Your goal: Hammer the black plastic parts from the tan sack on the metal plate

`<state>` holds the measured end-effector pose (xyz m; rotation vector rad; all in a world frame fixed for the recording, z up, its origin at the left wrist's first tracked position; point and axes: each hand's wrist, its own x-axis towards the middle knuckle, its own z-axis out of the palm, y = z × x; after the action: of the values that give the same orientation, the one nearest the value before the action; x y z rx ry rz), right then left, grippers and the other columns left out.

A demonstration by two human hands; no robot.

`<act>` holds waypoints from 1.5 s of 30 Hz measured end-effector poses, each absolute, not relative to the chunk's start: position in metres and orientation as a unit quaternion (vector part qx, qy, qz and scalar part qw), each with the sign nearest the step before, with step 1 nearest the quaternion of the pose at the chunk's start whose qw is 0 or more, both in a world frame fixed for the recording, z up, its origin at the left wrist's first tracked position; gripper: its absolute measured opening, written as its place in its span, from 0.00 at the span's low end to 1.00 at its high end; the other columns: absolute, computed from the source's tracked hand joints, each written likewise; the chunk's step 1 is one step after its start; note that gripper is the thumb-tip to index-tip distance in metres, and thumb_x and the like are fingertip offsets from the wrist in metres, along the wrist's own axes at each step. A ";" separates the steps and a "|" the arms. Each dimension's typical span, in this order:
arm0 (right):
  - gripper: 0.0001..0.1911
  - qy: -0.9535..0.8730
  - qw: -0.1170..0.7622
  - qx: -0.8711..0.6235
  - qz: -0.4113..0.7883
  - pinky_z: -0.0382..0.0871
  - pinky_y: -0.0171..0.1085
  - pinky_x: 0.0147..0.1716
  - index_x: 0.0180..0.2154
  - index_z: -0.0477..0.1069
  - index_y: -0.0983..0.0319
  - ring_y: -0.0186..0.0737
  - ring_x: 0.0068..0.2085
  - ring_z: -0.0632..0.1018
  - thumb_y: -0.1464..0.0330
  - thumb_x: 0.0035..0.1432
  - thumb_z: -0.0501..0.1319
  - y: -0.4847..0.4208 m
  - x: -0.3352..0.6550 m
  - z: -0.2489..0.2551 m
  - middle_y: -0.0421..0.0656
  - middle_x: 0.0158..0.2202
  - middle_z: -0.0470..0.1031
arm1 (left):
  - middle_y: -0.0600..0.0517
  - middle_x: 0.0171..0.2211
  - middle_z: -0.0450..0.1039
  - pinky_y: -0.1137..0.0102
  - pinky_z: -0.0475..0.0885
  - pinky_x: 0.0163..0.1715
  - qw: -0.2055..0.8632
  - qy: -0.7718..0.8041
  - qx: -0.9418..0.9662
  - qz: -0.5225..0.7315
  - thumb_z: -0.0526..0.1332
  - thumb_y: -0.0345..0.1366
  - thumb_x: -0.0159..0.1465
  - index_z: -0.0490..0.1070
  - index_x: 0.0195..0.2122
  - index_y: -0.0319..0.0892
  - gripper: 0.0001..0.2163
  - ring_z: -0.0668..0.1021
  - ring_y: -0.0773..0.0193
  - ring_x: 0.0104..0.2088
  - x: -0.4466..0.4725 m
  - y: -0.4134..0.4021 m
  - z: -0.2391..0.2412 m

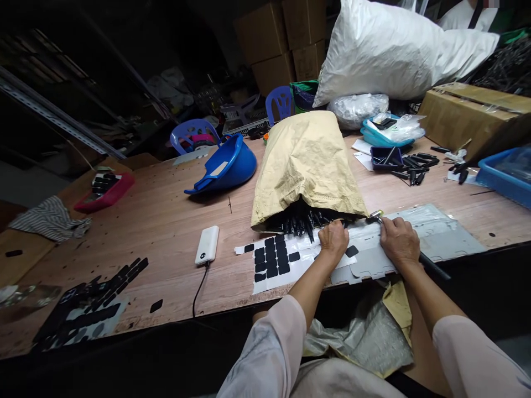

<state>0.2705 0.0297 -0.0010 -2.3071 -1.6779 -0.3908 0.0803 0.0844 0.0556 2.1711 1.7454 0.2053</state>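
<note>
My left hand (333,239) is closed at the mouth of a tan paper sack (307,160), its fingers among the black rod-like parts (299,223) spilling from it. What it pinches is hidden. My right hand (399,241) is closed round a long black tool with a metal tip (376,217), its shaft running back past my wrist. Just left of my hands lies a white backing sheet with several black square pads (271,257). Both hands rest over a grey flat sheet (440,237).
A white power bank (207,245) with a cable lies left. A blue helmet-like bowl (226,166), a red tray (104,193), black pad strips (95,301), a blue bin (504,174), cardboard boxes (468,113) and a big white sack (394,50) surround the wooden table (157,221).
</note>
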 end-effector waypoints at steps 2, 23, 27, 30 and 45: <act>0.20 -0.580 0.131 -0.792 -0.139 0.52 0.41 0.36 0.55 0.80 0.63 0.46 0.41 0.67 0.66 0.75 0.52 0.030 0.270 -0.001 0.52 0.43 0.75 | 0.42 0.45 0.84 0.61 0.76 0.46 0.176 0.593 0.781 0.088 0.65 0.37 0.71 0.81 0.45 0.41 0.08 0.84 0.49 0.48 0.061 0.073 0.052; 0.19 -0.570 0.143 -0.796 -0.143 0.49 0.41 0.36 0.55 0.80 0.63 0.44 0.40 0.68 0.64 0.74 0.53 0.032 0.274 -0.004 0.51 0.42 0.74 | 0.50 0.38 0.81 0.61 0.72 0.45 0.242 0.437 0.829 0.251 0.78 0.37 0.59 0.83 0.39 0.46 0.09 0.80 0.54 0.43 -0.011 0.004 -0.008; 0.19 -0.571 0.159 -0.798 -0.107 0.52 0.41 0.35 0.54 0.80 0.62 0.45 0.39 0.69 0.65 0.73 0.54 0.035 0.275 0.004 0.52 0.42 0.75 | 0.51 0.38 0.81 0.62 0.71 0.45 0.275 0.451 0.810 0.254 0.79 0.35 0.58 0.83 0.39 0.46 0.10 0.80 0.55 0.42 -0.011 0.008 -0.009; 0.19 -0.550 0.218 -0.802 -0.087 0.58 0.41 0.35 0.55 0.80 0.62 0.46 0.39 0.71 0.65 0.72 0.55 0.030 0.271 0.019 0.51 0.42 0.75 | 0.51 0.38 0.81 0.62 0.71 0.45 0.289 0.454 0.804 0.251 0.79 0.34 0.58 0.83 0.38 0.46 0.10 0.80 0.56 0.42 -0.010 0.010 -0.009; 0.14 -0.656 0.457 -0.589 0.119 0.77 0.37 0.42 0.56 0.78 0.57 0.40 0.41 0.83 0.65 0.75 0.58 -0.094 0.161 0.023 0.44 0.41 0.83 | 0.53 0.34 0.79 0.64 0.69 0.46 0.329 0.465 0.779 0.262 0.81 0.33 0.54 0.80 0.32 0.45 0.11 0.79 0.57 0.41 -0.007 0.014 -0.010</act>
<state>0.1606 -0.0939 0.0231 -1.4507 -1.6177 0.2945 -0.0071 0.0139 -0.0096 2.0396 1.2158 0.6869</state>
